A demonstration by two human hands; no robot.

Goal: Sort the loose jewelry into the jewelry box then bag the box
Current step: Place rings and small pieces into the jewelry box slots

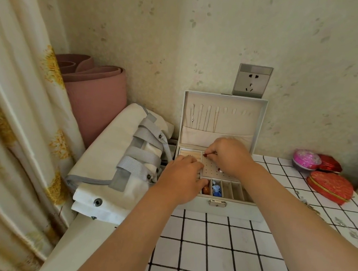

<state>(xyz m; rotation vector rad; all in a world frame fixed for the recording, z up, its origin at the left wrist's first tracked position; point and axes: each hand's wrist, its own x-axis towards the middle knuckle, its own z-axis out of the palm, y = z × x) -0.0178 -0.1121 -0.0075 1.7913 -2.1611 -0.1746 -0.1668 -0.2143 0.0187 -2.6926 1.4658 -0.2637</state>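
Two hands are working mid-frame: right hand [229, 155] is pinching a red-tipped piece [205, 155] over the open jewelry box [232, 209]; left hand [184, 177] is resting there, grasp unclear.

The left hand [181, 177] covers left compartments of the jewelry box [232, 211]; the tiny red item [205, 155], possibly an earring, is indistinct.

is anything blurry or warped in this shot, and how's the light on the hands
Head view: wide-angle bending bows the curtain at the left edge; the bag smears near its lower strap; light is even, no glare; the jewelry box reads sharp, but the small red piece the right hand pinches is too tiny to identify.
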